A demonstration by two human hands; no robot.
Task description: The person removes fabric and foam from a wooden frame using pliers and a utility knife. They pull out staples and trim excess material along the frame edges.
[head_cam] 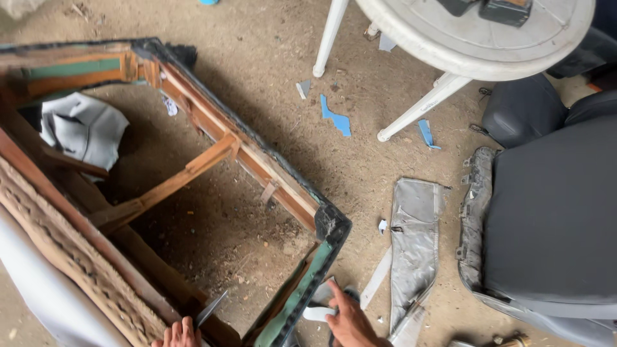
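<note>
Your stripped wooden sofa frame [193, 167] fills the left of the frame on the dirt floor [270, 58], white round table [475, 38] upper right, grey seat cushion [553, 212] at right, your right hand [349, 318] at bottom centre curled around a white-handled tool [319, 313] beside the frame's corner, your left hand [177, 334] at bottom edge gripping a thin metal blade [212, 308], fingers closed.

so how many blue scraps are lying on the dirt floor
3 show clearly: a large blue scrap left of the white table leg, a second blue scrap right of that leg, and a third blue scrap at the top edge. More may be hidden.
</note>
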